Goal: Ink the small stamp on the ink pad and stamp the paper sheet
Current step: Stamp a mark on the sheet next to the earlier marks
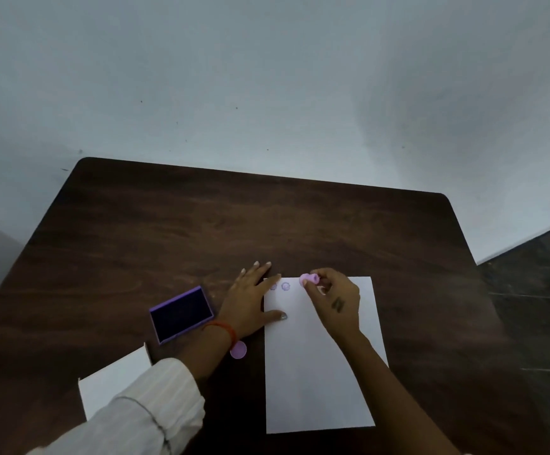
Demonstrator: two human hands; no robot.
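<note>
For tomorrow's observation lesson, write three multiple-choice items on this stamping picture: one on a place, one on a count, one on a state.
1. Where does the ink pad lie?
A. On the paper
B. On the table, left of the paper
C. In the white box

2. How many stamp marks show on the paper?
A. None
B. Two
C. Six

3. What is the right hand doing?
A. Resting flat on the table
B. Pinching the small pink stamp
C. Lifting the paper

Answers:
1 B: the pad sits on the dark table, past the left hand, clear of the sheet.
2 B: two round marks sit side by side at the sheet's top left corner.
3 B: its fingertips grip the stamp above the sheet's top edge, while the left hand presses the sheet down.
</note>
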